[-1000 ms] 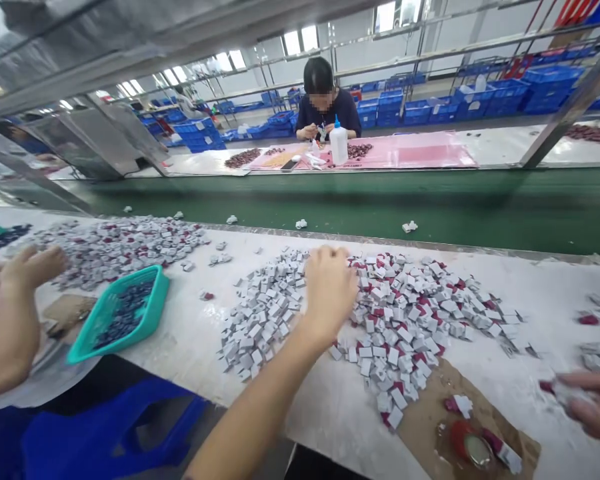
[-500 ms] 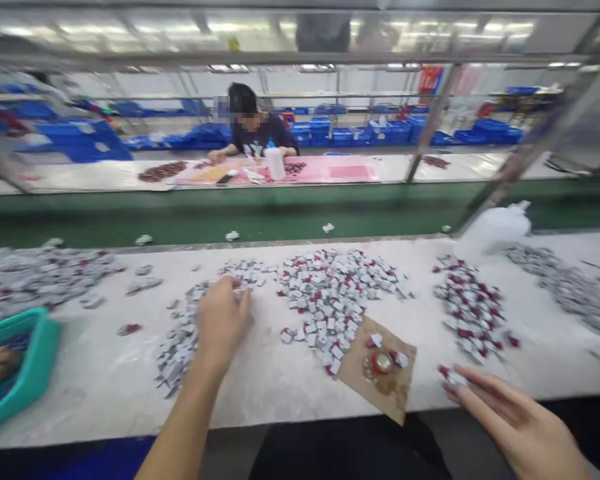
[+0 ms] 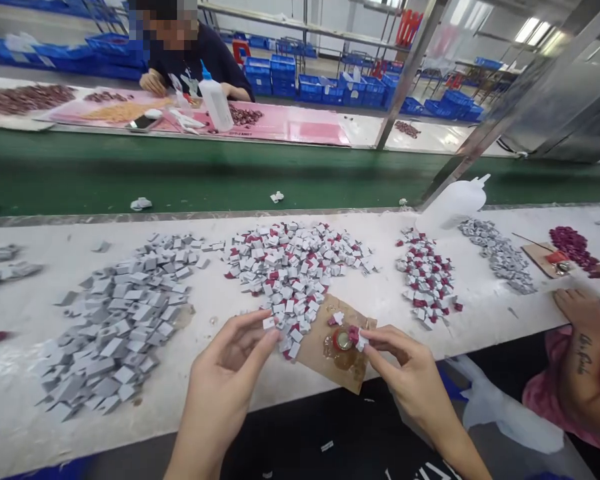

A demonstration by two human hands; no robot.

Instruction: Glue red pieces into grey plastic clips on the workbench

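Observation:
My left hand [image 3: 230,370] pinches a small light-grey plastic block [image 3: 269,323] between thumb and fingertips, at the front edge of a pile of grey-and-maroon pieces [image 3: 293,267]. In my right hand [image 3: 405,367] is a small maroon-and-white plastic piece [image 3: 357,337], gripped by thumb and fingers. That piece is over a brown cardboard square [image 3: 317,353], beside a small round red-rimmed cap [image 3: 342,339] with shiny liquid around it. Another maroon-and-white piece [image 3: 336,319] rests on the cardboard. Plain grey blocks [image 3: 125,320] lie heaped to the left.
Further right lie a maroon-and-white pile [image 3: 427,277], grey parts [image 3: 497,253] and a white squeeze bottle [image 3: 455,203]. A co-worker's tattooed arm [image 3: 585,360] reaches in at the right edge. Across the green strip [image 3: 180,170] another person [image 3: 195,63] sits at a bench. A metal post [image 3: 413,70] rises there.
My left hand has come from the grey heap to the right, now with a grey block. My right hand has moved left to the cardboard with its piece. The view has turned right and down.

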